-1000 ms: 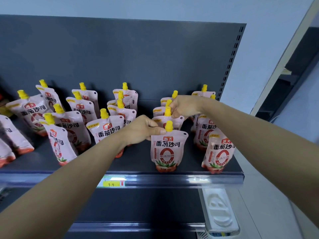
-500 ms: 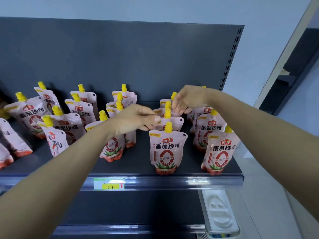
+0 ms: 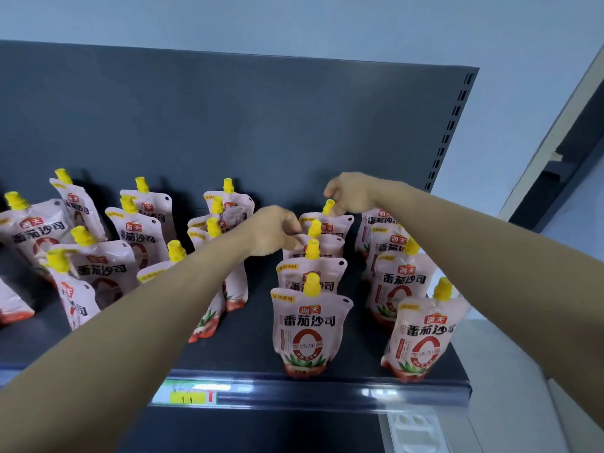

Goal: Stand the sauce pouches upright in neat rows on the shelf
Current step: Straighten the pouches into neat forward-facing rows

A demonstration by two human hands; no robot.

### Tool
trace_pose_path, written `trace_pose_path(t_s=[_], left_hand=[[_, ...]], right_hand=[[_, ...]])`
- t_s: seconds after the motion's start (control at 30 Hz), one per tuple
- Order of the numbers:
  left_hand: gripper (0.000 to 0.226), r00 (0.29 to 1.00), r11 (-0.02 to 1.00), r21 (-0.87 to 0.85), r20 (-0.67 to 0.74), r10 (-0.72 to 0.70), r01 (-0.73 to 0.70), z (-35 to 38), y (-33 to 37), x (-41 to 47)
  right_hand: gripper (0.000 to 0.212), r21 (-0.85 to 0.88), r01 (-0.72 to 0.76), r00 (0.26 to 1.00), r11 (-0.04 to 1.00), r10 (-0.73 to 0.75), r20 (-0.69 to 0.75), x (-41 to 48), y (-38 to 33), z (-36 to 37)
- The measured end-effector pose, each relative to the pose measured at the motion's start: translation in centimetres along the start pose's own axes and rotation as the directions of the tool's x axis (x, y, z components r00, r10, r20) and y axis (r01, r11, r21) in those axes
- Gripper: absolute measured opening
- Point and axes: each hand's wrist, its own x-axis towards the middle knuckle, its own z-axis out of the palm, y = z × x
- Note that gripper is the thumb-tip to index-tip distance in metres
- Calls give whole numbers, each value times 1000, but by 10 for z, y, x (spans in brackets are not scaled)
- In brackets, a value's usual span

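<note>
On the shelf [image 3: 255,348], toward one o'clock, pinching the yellow cap [image 3: 328,206] of the rearmost pouch [image 3: 340,223] with the right grip [image 3: 349,192]; at twelve, curling the left grip [image 3: 274,230] against the next pouch [image 3: 330,245], hold impossible to tell.

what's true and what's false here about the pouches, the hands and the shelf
1. The pink plastic sauce pouches carry yellow screw caps. True.
2. The right hand rests on the dark grey metal shelf at its front edge. False: it pinches the cap of the rearmost pouch in the middle column.
3. A yellow and green price label sits on the shelf's front rail. True.
4. The left hand grips the front pouch of the middle column. False: its fingers are at a pouch farther back.
</note>
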Motion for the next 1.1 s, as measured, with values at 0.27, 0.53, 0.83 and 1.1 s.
trace_pose_path(t_s=[0.27, 0.53, 0.83, 1.1], left_hand=[[14, 999, 999, 35, 43, 9, -11, 12, -6, 25], [33, 998, 998, 64, 64, -27, 23, 11, -11, 34], [40, 998, 994, 90, -11, -60, 61, 12, -14, 48], [44, 990, 994, 62, -111, -83, 90, 13, -13, 68]], right_hand=[[23, -33, 41, 999, 999, -41, 16, 39, -3, 6], [26, -12, 36, 997, 999, -37, -62, 65, 0, 6], [31, 35, 84, 995, 996, -82, -65, 67, 5, -6], [23, 127, 108, 978, 986, -83, -191, 46, 18, -21]])
